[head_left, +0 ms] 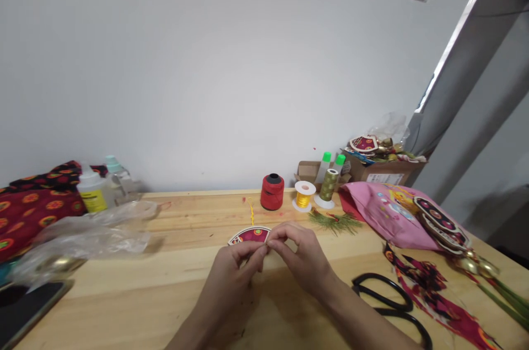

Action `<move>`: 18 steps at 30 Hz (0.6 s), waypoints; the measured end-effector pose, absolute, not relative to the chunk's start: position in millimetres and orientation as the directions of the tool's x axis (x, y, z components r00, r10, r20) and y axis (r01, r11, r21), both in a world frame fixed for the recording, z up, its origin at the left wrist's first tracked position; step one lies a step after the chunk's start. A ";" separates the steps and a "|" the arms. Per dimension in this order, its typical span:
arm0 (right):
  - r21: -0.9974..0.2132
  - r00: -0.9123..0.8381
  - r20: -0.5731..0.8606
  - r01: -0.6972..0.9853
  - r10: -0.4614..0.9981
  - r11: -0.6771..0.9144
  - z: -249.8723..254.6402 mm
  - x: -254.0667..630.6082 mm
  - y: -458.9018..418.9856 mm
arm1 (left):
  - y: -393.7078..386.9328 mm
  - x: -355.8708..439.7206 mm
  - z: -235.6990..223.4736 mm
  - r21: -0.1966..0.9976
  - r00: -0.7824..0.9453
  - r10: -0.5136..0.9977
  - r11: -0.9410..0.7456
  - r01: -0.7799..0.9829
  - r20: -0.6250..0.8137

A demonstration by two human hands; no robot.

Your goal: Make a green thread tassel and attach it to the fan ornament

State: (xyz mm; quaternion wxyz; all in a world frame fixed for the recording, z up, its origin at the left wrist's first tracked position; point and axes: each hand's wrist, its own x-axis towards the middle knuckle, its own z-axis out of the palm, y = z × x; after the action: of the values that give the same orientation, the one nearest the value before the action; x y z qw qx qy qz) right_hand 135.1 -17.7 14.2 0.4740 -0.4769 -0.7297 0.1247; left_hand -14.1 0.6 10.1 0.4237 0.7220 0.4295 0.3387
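A fan-shaped ornament (253, 234) with dark red patterned fabric and a pale rim lies on the wooden table. From its top runs a yellow cord (252, 212). My left hand (239, 266) and my right hand (301, 253) meet at its lower right edge, fingertips pinched close together. Whatever is between the fingers is too small or hidden to name. Both hands cover the lower part of the ornament. Black-handled scissors (386, 297) lie to the right of my right forearm.
Behind stand a red thread cone (272, 193), a yellow cord spool (303, 197) and an olive thread spool (329, 187). Green threads (336, 222) lie before them. Right are a pink bag (380, 212), fabric scraps (438, 295) and a carton (384, 171); left, a phone (31, 311) and plastic bag (95, 234).
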 end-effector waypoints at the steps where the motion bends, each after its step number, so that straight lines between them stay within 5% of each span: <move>1: -0.616 -0.099 0.593 0.582 0.799 0.530 14.1 135.3 -17.6 | 0.8 -14.4 9.4 0.899 0.396 0.909 -0.274 0.340 0.128; 9: -0.127 -0.264 0.756 0.838 0.599 0.530 20.1 132.6 -25.4 | -0.9 -15.2 11.7 0.837 0.345 0.907 -0.373 0.400 0.240; 12: -0.065 -0.322 0.720 0.851 0.615 0.521 22.8 133.8 -24.7 | -2.0 -15.5 14.2 0.786 0.410 0.859 -0.472 0.399 0.307; 15: -0.233 -0.291 0.635 0.811 0.715 0.537 27.0 138.9 -21.6 | -1.4 -17.2 14.0 0.732 0.491 0.797 -0.561 0.387 0.351; 18: -0.627 -0.225 0.412 0.633 0.883 0.454 29.8 146.3 -19.0 | -0.9 -18.6 12.6 0.695 0.567 0.742 -0.618 0.368 0.359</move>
State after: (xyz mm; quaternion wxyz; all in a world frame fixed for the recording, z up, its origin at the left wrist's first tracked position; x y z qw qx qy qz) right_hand 146.3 -19.0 29.8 0.3769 -0.4953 -0.7649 0.1659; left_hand -18.6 -0.9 12.6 0.2853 0.8379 0.3312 0.3270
